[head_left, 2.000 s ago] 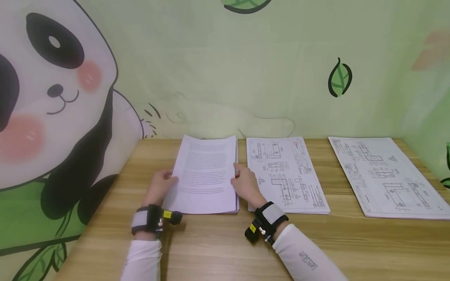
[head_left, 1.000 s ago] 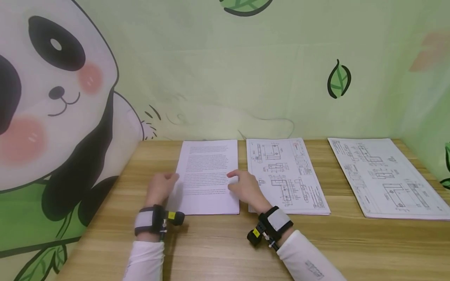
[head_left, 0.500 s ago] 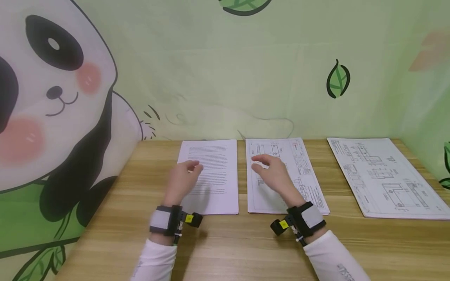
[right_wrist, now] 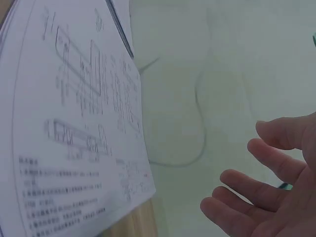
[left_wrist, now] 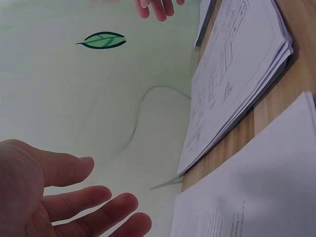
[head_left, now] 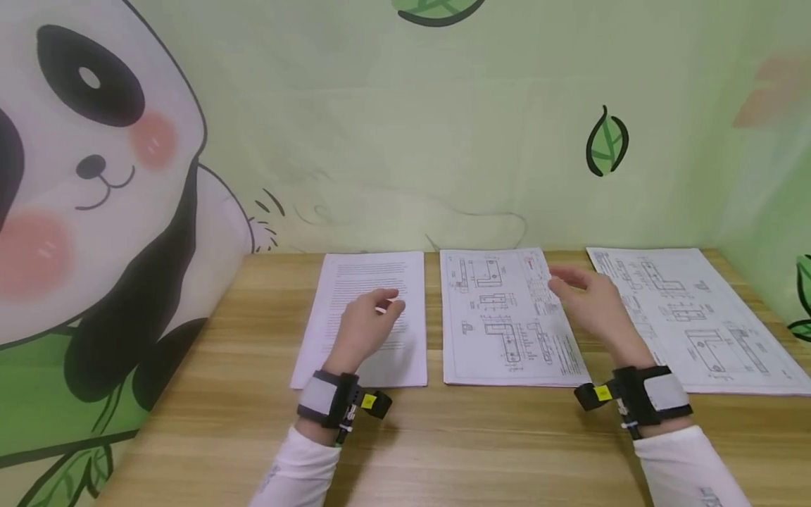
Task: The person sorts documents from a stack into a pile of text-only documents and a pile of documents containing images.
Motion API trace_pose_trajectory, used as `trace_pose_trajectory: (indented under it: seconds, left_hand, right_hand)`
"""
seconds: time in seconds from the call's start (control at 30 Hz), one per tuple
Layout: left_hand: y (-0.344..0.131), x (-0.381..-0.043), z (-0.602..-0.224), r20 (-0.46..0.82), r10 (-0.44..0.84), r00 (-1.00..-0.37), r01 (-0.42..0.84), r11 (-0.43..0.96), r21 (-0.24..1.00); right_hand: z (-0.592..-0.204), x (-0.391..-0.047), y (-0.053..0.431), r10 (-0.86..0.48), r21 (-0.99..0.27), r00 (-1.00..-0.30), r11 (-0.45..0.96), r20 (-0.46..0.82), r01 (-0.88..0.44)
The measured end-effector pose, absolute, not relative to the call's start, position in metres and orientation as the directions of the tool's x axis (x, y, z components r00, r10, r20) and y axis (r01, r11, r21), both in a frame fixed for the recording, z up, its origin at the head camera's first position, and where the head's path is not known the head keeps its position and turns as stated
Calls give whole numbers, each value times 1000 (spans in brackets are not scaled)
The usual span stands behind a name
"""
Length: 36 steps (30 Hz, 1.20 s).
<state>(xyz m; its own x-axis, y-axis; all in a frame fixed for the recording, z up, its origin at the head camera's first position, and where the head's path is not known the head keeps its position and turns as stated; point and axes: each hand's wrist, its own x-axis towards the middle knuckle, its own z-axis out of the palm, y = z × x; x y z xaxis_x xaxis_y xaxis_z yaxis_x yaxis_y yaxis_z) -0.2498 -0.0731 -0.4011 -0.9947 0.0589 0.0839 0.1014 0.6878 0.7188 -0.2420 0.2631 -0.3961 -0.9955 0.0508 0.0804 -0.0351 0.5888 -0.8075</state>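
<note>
Above paper stacks (head_left: 497, 306), left hand (head_left: 369, 325) (seven o'clock) and right hand (head_left: 597, 304) (three) hover, fingers (right_wrist: 249, 190) parted, seemingly pre-grip; contact needs lowering.

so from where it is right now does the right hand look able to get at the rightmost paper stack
Probably yes: the right hand hovers, holding nothing, near the inner edge of the rightmost paper stack, and nothing visible lies on that stack or blocks the way.
</note>
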Motion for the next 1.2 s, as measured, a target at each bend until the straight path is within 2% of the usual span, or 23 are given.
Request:
trace_pose_trajectory:
  seconds: [0.17, 0.37, 0.57, 0.73, 0.93, 1.2]
  left_hand:
    - [-51, -247, -403, 81, 127, -989, 147, 695, 704]
    - [-20, -239, -402, 65, 258, -964, 222, 645, 732]
    - [23, -233, -409, 52, 393, -918, 292, 584, 757]
    - [61, -231, -423, 51, 453, -890, 329, 561, 760]
    - [105, -225, -438, 3, 431, -902, 234, 482, 844]
    - [161, -208, -449, -64, 428, -901, 98, 345, 934]
  right_hand:
    - [-394, -235, 295, 87, -794, -991, 607, 104, -30]
    - [-389, -231, 331, 185, -800, -979, 598, 85, 44]
    - [-395, -223, 371, 289, -797, -957, 585, 30, 152]
    - [-404, -213, 405, 392, -754, -920, 599, -15, 268]
    - [-420, -204, 436, 509, -715, -858, 574, -71, 400]
    - [-443, -208, 455, 540, -630, -823, 581, -174, 515]
